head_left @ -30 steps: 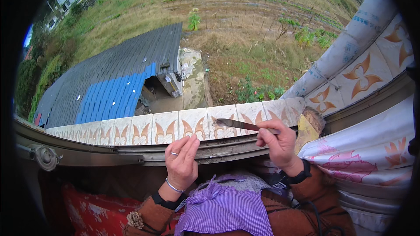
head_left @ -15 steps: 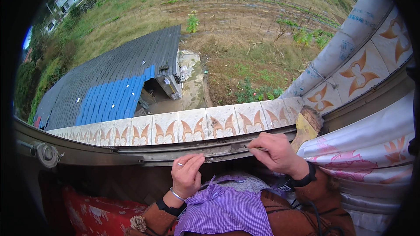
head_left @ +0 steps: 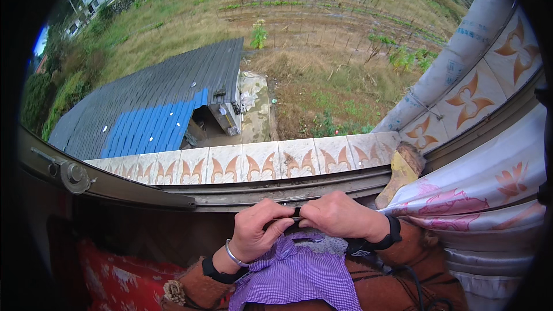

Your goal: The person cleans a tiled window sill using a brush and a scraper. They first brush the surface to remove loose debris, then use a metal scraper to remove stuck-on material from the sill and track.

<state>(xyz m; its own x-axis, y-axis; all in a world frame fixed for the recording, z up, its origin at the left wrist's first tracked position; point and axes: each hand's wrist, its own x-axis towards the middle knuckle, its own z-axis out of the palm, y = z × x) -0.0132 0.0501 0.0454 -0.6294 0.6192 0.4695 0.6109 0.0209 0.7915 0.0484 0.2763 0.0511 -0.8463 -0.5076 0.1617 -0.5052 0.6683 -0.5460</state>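
In front of the window track (head_left: 253, 200), both hands meet with their fingertips almost touching. My left hand (head_left: 256, 230) is pinched, with a metal bangle on its wrist. My right hand (head_left: 337, 216) is closed too, knuckles up. Between the fingertips shows a thin dark strip (head_left: 296, 215), too small to name; both hands seem to grip it. A paint brush (head_left: 403, 170) with a worn yellow handle and brown bristles leans at the right end of the track, beside my right forearm.
Beyond the track runs a tiled sill (head_left: 262, 161) with orange patterns. A dark window frame with a round clear fitting (head_left: 75, 176) stands at left. A white curtain (head_left: 472, 196) hangs at right, below a grey pipe (head_left: 449, 63). Outside lies a shed roof (head_left: 155, 95).
My right hand, with a thin stick-like thing in its pinch, has come left and down from the track. My left hand has moved right to meet it. The view has shifted slightly.
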